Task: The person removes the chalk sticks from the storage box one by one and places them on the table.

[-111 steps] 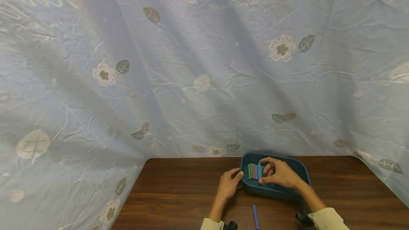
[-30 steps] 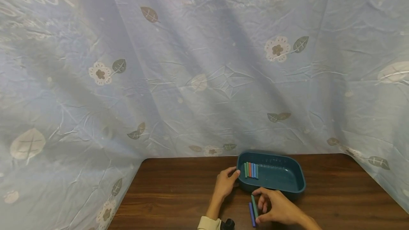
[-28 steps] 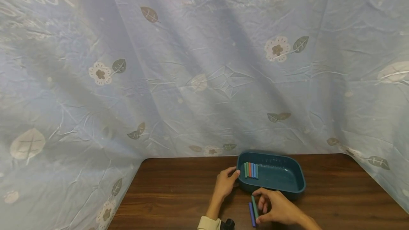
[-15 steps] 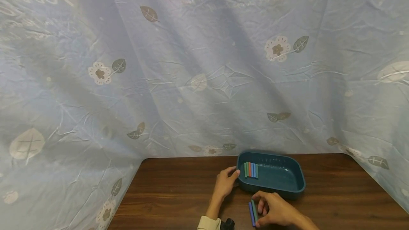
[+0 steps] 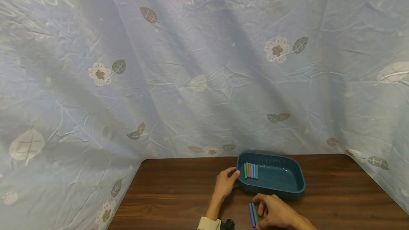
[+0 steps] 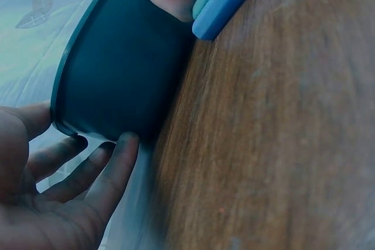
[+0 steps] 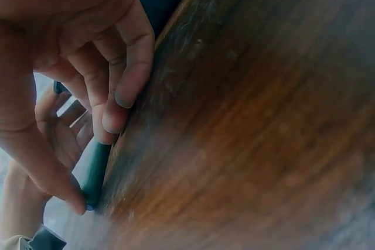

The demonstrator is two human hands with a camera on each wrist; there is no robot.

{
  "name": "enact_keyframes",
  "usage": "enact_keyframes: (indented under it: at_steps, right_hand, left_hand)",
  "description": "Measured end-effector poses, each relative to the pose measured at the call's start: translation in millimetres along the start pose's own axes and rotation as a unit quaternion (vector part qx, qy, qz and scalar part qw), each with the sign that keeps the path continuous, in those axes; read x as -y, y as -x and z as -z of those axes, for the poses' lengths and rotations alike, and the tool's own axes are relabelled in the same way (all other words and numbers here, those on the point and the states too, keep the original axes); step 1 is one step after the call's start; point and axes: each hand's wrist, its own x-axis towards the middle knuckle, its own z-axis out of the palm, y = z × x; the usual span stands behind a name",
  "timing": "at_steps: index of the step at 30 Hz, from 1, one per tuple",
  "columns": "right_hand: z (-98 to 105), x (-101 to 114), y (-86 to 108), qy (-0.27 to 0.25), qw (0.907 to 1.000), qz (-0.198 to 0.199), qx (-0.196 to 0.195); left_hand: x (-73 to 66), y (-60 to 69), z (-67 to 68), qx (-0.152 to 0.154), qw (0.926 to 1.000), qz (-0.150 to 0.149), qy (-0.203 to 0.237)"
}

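Note:
The left hand (image 5: pixel 224 184) grips the left end of a dark teal tray (image 5: pixel 303 180), thumb at the rim and fingers against the outer wall in the left wrist view. In front of the tray, the right hand (image 5: pixel 276 213) holds a green stick (image 5: pixel 255 213) between thumb and fingertips, one near each end. That stick lies alongside a purple-blue stick (image 5: pixel 251 215) on the table. In the right wrist view the green stick (image 7: pixel 96 171) shows between the thumb and a finger, close to the wood.
Several coloured sticks (image 5: pixel 250 170) stand side by side in the tray's left part: green, red and blue. A brown wooden table (image 5: pixel 179 187) carries the tray near its back edge. Behind hangs a pale patterned cloth (image 5: pixel 204 116).
The right hand has left the tray and come to the table front with the green stick, lowering it beside the purple-blue one. The left hand keeps its hold on the tray.

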Motion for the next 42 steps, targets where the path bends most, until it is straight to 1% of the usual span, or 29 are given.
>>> enact_keyframes:
  at_steps: [5,12,17,20,22,24,28,33,35,40,42]
  right_hand:
    - [-2.3,-2.1,-0.5,0.004,1.0,-0.005,0.0]
    - [-0.8,-1.9,0.0,-0.001,1.0,0.003,-0.001]
    - [0.4,0.1,0.6,-0.008,1.0,0.005,-0.002]
    - [0.3,0.5,0.9,-0.008,1.0,0.005,-0.002]
    - [0.1,0.4,1.0,-0.005,1.0,0.006,-0.003]
    - [-0.1,0.2,1.0,-0.005,1.0,0.006,-0.003]
    - [0.0,0.1,0.8,-0.009,0.9999,0.007,-0.002]
    - [0.9,0.7,0.6,-0.015,0.9998,0.01,-0.001]
    - [1.3,1.1,0.7,-0.017,0.9998,0.011,-0.001]
    - [1.9,2.1,1.2,-0.02,0.9997,0.011,-0.001]
    - [2.0,2.3,1.2,-0.022,0.9997,0.01,-0.002]
  left_hand:
    - [0.3,0.8,-0.2,0.002,1.0,0.001,0.003]
    - [0.8,-0.3,-0.3,0.004,0.9999,-0.003,0.011]
    - [0.9,-1.7,-0.9,-0.006,0.9998,-0.006,-0.018]
    - [1.0,-2.2,-0.9,-0.008,0.9996,-0.009,-0.027]
    - [1.5,-2.4,-0.9,-0.007,0.9996,-0.009,-0.024]
    - [1.8,-2.4,-0.9,-0.001,1.0,-0.004,-0.008]
    - [2.1,-1.6,-0.9,0.001,1.0,0.003,0.01]
    - [2.1,-1.7,-0.9,-0.004,0.9999,-0.003,-0.01]
    - [2.2,-1.6,-0.9,-0.002,1.0,-0.003,-0.008]
    - [2.5,-1.5,-1.0,0.006,0.9998,0.001,0.021]
    - [2.5,-1.8,-1.2,0.005,0.9997,-0.001,0.023]
